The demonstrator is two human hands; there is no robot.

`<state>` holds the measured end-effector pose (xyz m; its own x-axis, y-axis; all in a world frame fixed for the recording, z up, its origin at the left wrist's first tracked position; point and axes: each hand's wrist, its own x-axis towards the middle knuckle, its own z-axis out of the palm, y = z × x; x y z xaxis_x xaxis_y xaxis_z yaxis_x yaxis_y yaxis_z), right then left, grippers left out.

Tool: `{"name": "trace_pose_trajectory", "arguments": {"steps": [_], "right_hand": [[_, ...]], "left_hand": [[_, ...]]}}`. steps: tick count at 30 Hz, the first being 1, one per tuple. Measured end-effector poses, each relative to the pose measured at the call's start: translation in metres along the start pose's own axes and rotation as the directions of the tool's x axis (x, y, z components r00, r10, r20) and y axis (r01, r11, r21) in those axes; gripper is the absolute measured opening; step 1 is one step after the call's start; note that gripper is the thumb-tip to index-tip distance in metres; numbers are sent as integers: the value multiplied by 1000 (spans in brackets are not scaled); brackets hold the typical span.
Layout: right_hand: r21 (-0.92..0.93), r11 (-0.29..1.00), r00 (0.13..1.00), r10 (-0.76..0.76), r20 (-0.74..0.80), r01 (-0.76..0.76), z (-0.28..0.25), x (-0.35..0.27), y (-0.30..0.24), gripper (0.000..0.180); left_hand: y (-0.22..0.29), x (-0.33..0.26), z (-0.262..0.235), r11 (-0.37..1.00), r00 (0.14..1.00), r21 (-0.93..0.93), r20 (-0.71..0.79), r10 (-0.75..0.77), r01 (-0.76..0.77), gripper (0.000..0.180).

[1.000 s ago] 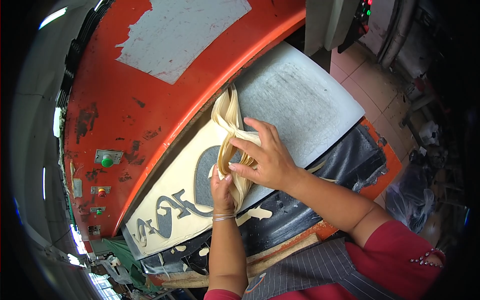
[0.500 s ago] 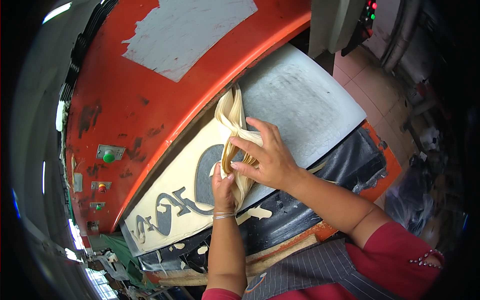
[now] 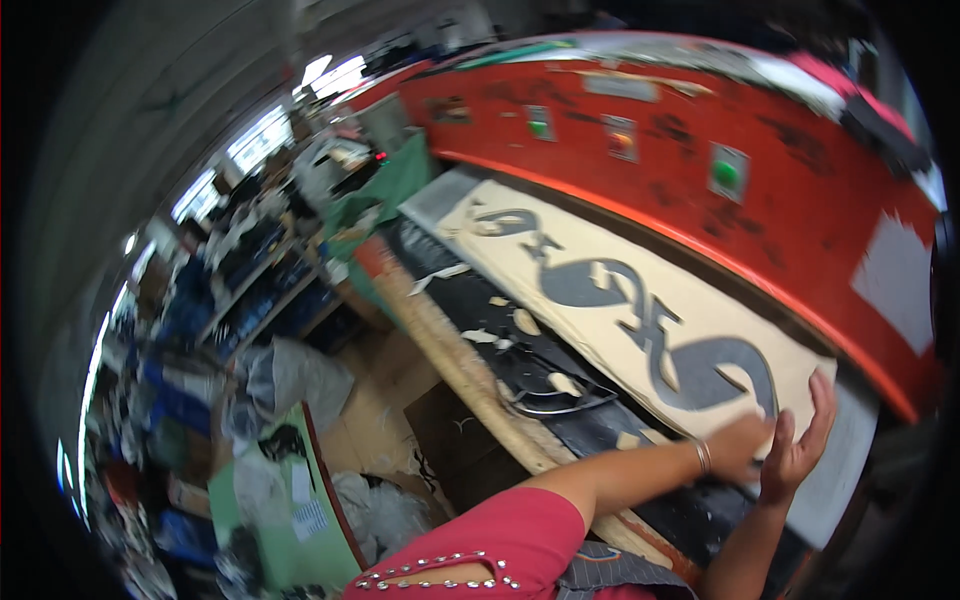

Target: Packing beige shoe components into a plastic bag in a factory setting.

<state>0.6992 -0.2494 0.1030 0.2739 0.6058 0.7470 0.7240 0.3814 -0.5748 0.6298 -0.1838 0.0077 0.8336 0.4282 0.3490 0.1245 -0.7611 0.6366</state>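
Note:
A long cream sheet (image 3: 590, 322) with dark curved cut-outs (image 3: 575, 285) lies on the bed of a red press (image 3: 700, 120). My left hand (image 3: 737, 445), a bracelet on its wrist, rests at the sheet's near right end. My right hand (image 3: 800, 440) stands just right of it, palm toward the left hand and fingers up and apart. A sliver of cream material shows between the hands; whether either hand grips it is not clear.
A black mat (image 3: 520, 350) with cream scraps and a thin curved metal outline (image 3: 555, 400) runs in front of the sheet, edged by a wooden strip (image 3: 450, 350). The press carries a green button (image 3: 725, 172). Below left are a cardboard box (image 3: 440, 430), a green board (image 3: 290, 500) and cluttered shelves.
The view has swung far to the left, showing the workshop floor. The bundle of cream pieces held up in my right hand is no longer seen; both hands are low on the sheet.

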Motion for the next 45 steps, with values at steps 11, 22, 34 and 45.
{"name": "trace_pose_trajectory", "arguments": {"steps": [11, 22, 34, 45], "right_hand": [[196, 936, 547, -331, 769, 292, 213, -58, -142, 45], [-227, 809, 384, 2, 923, 542, 289, -106, -73, 63], [271, 960, 208, -280, 937, 72, 423, -100, -363, 44], [910, 409, -474, -815, 333, -64, 665, -392, -598, 42]], "left_hand": [[58, -353, -123, 690, 908, -590, 263, -327, 419, 45], [136, -686, -7, 243, -411, -969, -238, -880, 39, 36], [188, -697, 217, -585, -620, -548, 147, -771, 598, 24], [88, -680, 57, 19, -913, -949, 298, -278, -315, 25]]}}
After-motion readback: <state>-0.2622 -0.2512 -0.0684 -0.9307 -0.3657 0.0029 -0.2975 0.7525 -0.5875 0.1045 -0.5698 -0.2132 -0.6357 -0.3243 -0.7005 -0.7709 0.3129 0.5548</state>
